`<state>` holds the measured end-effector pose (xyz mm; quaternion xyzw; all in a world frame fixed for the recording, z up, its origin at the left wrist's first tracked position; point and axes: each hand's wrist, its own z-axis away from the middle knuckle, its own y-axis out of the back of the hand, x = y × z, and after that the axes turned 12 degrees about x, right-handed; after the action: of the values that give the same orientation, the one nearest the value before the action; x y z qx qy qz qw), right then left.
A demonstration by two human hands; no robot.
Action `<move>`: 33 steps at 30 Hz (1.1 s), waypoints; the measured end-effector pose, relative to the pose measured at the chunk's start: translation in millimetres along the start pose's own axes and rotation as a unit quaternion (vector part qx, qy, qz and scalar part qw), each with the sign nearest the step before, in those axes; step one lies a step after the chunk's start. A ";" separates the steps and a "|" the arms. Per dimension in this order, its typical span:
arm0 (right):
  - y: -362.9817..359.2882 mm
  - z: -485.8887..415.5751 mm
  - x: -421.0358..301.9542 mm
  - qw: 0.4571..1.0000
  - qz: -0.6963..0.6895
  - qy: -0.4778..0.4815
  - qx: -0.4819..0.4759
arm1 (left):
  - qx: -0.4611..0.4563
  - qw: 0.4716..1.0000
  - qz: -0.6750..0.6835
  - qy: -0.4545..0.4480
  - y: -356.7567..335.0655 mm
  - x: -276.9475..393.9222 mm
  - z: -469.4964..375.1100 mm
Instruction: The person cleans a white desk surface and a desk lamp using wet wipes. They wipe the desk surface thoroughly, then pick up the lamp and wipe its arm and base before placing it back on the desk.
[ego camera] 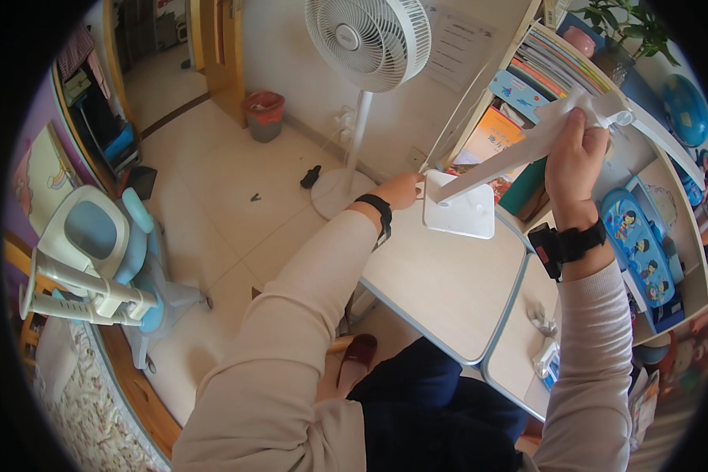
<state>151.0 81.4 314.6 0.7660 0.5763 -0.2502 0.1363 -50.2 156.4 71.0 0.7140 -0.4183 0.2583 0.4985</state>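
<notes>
A white desk lamp stands on the pale desk top (448, 283), on a square base (472, 212) with a slanting arm (495, 168). At the base's left edge, my left hand (398, 192) has its fingers closed; part of the grip is hidden. My right hand (575, 156) holds a thin white cloth or tissue (566, 109) around the upper arm, close to the hinge (622, 115). From that hinge the lamp head (666, 138) reaches out to the right, over the shelf. Both wrists wear black bands.
A bookshelf (681, 277) with books (557, 62) and a blue cartoon case (637, 245) borders the desk. A soft packet (547, 361) lies on the right panel. Behind stand a white pedestal fan (369, 41) and a red-lined bin (264, 115). A child's chair (94, 236) is left.
</notes>
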 end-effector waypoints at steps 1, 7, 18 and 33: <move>0.1 0.4 -0.6 1.000 0.004 0.011 0.007 | 0.005 1.000 -0.007 -0.021 -2.0 -4.1 -3.0; 7.0 3.7 -2.3 0.999 0.023 0.044 -0.005 | -0.104 0.993 -0.064 -0.005 -9.5 -16.0 -17.3; 12.2 15.0 7.9 0.999 0.033 0.013 0.033 | -0.094 0.995 -0.020 -0.002 4.3 -45.5 13.7; 9.9 38.3 -0.6 0.999 0.010 -0.034 0.029 | -0.133 0.982 -0.121 0.053 36.5 -33.1 65.5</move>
<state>151.6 58.9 282.1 0.7663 0.5560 -0.2918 0.1360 -101.7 101.2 38.8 0.6719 -0.3327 0.1758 0.6379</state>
